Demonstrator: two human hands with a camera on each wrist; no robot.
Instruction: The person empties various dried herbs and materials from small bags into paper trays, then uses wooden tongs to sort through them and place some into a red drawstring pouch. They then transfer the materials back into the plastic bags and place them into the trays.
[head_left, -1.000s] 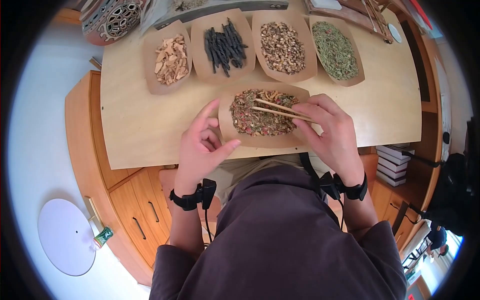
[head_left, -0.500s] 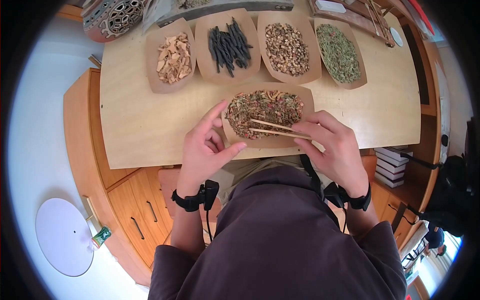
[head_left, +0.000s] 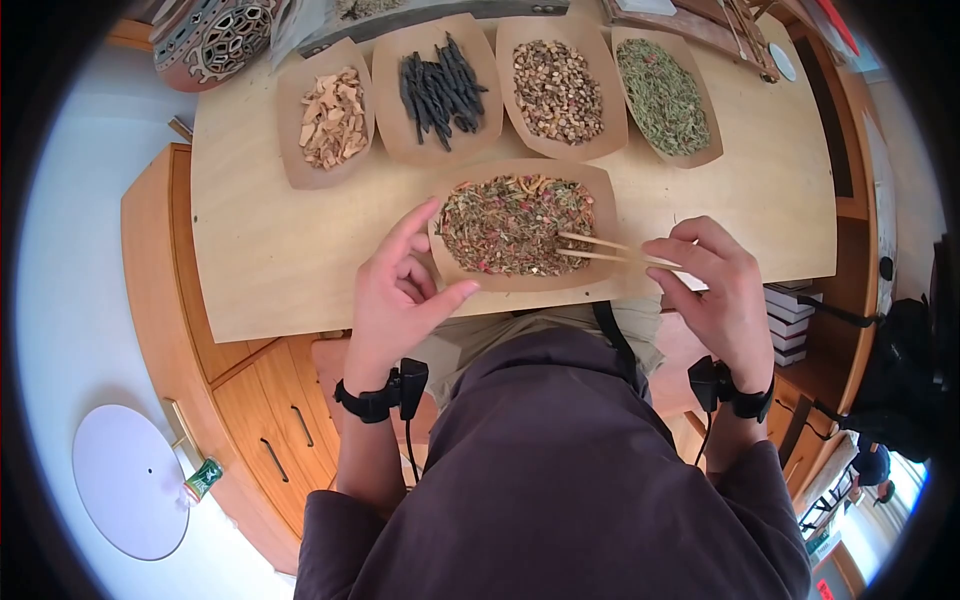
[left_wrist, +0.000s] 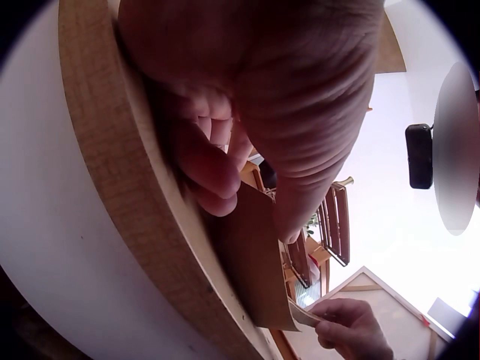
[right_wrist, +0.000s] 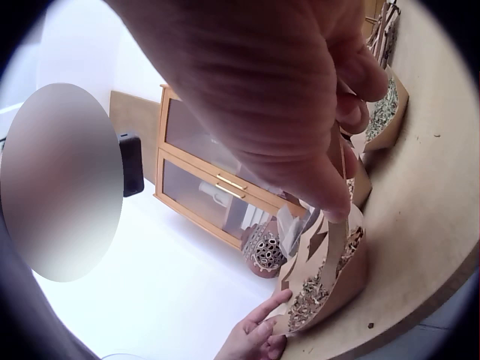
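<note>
A brown paper tray [head_left: 605, 200] lies near the table's front edge, filled with a mix of dried herbs [head_left: 500, 225] in green, brown and red bits. My left hand [head_left: 398, 290] is at the tray's left end, index finger and thumb spread along its side and the other fingers loosely curled. Between thumb and fingers my right hand [head_left: 715, 285] pinches slim wooden tweezers [head_left: 592, 243], their tips over the herbs at the tray's right side. In the right wrist view, the thumb [right_wrist: 337, 199] presses against the flat wooden tweezers.
Along the back stand paper trays of pale slices [head_left: 335, 118], black twisted sticks [head_left: 442, 90], brown-and-cream chopped pieces [head_left: 555, 92] and green dried leaves [head_left: 662, 98]. A patterned openwork pot [head_left: 222, 42] is back left; a wooden tray with tools [head_left: 700, 25] is back right.
The right hand has moved right with the tweezers, their tips shifting from the mix's left and middle to its right side. The herb mix looks more evenly spread. The left hand stays by the tray.
</note>
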